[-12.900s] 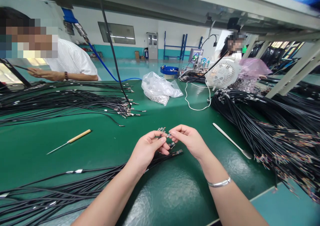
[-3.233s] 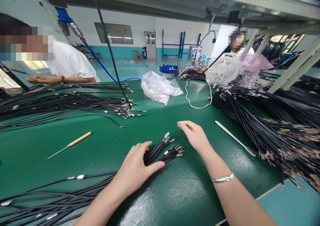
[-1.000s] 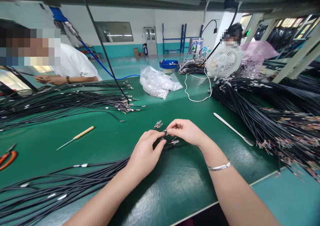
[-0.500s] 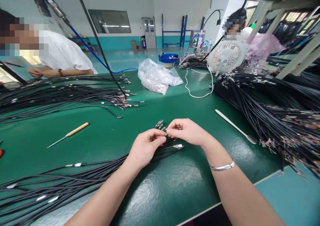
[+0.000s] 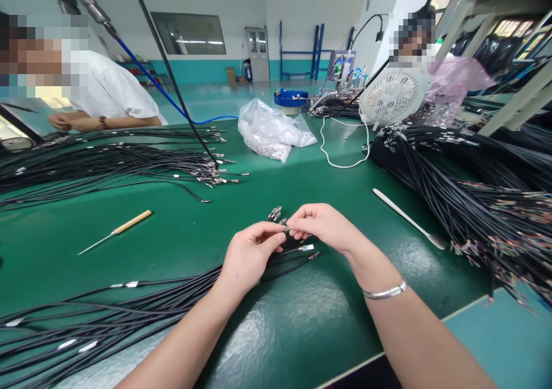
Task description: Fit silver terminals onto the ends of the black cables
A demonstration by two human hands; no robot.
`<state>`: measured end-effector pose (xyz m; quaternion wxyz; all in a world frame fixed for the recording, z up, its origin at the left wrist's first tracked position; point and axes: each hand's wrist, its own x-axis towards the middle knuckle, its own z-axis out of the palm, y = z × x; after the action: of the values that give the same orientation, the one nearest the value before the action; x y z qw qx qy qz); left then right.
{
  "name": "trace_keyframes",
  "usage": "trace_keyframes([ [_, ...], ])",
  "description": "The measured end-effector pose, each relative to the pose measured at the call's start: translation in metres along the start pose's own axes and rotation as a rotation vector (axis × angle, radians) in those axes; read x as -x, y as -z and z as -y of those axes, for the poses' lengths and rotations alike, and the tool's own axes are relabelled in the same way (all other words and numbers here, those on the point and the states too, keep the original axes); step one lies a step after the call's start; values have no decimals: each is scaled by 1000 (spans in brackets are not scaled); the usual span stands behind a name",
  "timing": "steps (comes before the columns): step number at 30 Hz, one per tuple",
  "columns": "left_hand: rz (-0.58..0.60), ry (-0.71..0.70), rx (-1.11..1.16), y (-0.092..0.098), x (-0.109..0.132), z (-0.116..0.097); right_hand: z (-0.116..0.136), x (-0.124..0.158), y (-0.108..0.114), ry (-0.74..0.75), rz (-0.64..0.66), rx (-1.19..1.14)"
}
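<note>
Over a green table my left hand (image 5: pixel 252 251) is closed, thumb and forefinger pinching the end of a black cable. My right hand (image 5: pixel 321 225), with a silver bangle on its wrist, pinches at the same cable end, its fingertips almost touching the left ones. What lies between the right fingertips is too small to make out. Beneath and beside the left hand runs a bundle of black cables (image 5: pixel 172 297) with white labels. Several metal connector ends (image 5: pixel 275 213) show just beyond the fingers, and a white-and-metal end (image 5: pixel 307 247) lies below them.
A wooden-handled pick (image 5: pixel 131 222) lies left, a white brush (image 5: pixel 407 218) right. Farther back are a clear bag (image 5: pixel 271 130), a white fan (image 5: pixel 393 96) and cable piles (image 5: pixel 172 162) on both sides. A black cord hangs at left centre. Two other people are beyond the table.
Both hands stay nearly in place, with small finger movements. One cable end below them now shows apart from the white-and-metal one.
</note>
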<state>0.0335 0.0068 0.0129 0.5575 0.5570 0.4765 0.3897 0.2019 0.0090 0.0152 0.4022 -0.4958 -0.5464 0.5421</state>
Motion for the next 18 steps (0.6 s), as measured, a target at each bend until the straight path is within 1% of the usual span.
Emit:
trace_keyframes([
  [5, -4, -16, -20, 0, 1, -1, 1, 2, 4, 31, 6, 37],
  [11, 2, -38, -16, 1, 0, 4, 0, 1, 4, 27, -47, 112],
  [18, -62, -54, -41, -1, 1, 3, 0, 1, 1, 44, -80, 150],
])
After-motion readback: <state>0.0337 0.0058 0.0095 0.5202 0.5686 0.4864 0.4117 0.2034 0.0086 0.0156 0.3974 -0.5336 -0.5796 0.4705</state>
